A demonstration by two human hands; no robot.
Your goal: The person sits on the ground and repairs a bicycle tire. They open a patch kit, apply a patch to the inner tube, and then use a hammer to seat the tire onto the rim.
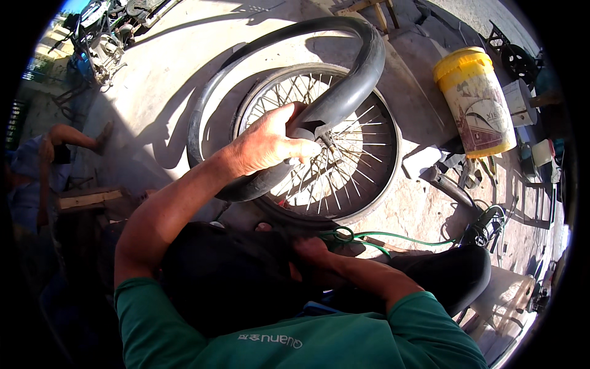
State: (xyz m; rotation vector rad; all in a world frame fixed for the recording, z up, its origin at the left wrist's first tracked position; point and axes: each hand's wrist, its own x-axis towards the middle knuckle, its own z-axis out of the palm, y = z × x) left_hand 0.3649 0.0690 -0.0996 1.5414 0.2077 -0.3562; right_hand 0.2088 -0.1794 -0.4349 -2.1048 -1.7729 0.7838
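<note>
My left hand (270,142) is closed around an inflated black inner tube (362,67), close to its valve stem (327,141). The tube is raised in a big loop over a spoked wheel (375,144) that lies flat on the ground. A dark patch-like piece or flap shows on the tube beside my thumb. Low in front of my lap, my right hand (309,249) rests in shade near the wheel's near edge and a green hose (409,239). Its fingers are mostly hidden in the dark, so what it touches does not show.
A yellow-lidded paint bucket (476,104) stands at the right, with a smaller white bucket (519,101) behind it. Tools and a dark tube piece (452,187) lie near them. Vehicle parts (107,52) stand far left; another person (37,160) sits at the left edge.
</note>
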